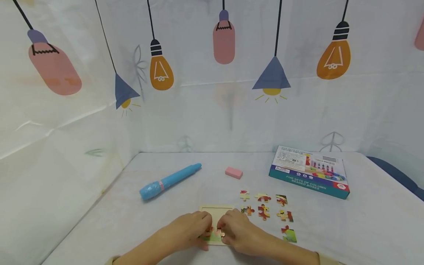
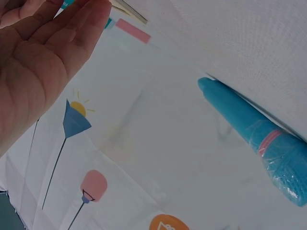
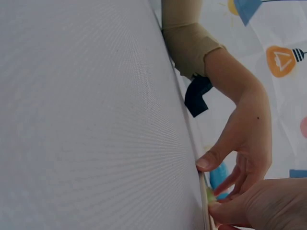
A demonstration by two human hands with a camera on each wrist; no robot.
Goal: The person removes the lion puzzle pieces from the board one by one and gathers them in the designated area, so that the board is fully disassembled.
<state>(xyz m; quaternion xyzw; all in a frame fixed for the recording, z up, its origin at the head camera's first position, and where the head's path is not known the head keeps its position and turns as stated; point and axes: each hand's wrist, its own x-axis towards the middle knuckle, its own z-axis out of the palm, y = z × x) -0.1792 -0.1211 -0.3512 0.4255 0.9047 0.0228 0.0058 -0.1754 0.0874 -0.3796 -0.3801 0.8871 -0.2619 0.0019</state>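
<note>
A pale wooden puzzle tray (image 1: pixel 216 212) lies in front of me with a few green and red pieces along its near side. My left hand (image 1: pixel 190 230) grips the tray's left side, thumb at the near edge and bent fingers over the inside. My right hand (image 1: pixel 241 232) pinches a puzzle piece (image 1: pixel 218 234) low in the tray, its fingertips close to the left hand's. In the right wrist view the left hand (image 3: pixel 247 139) faces the right hand (image 3: pixel 273 206) across the tray edge. Fingers partly hide the pieces in the tray.
Several loose puzzle pieces (image 1: pixel 264 212) lie right of the tray. Behind are a pink eraser (image 1: pixel 233 172), a blue microphone-shaped object (image 1: pixel 170 181) in clear wrap at left, and a beaded-toy box (image 1: pixel 309 172) at back right. A printed sheet (image 1: pixel 198 110) hangs behind the table.
</note>
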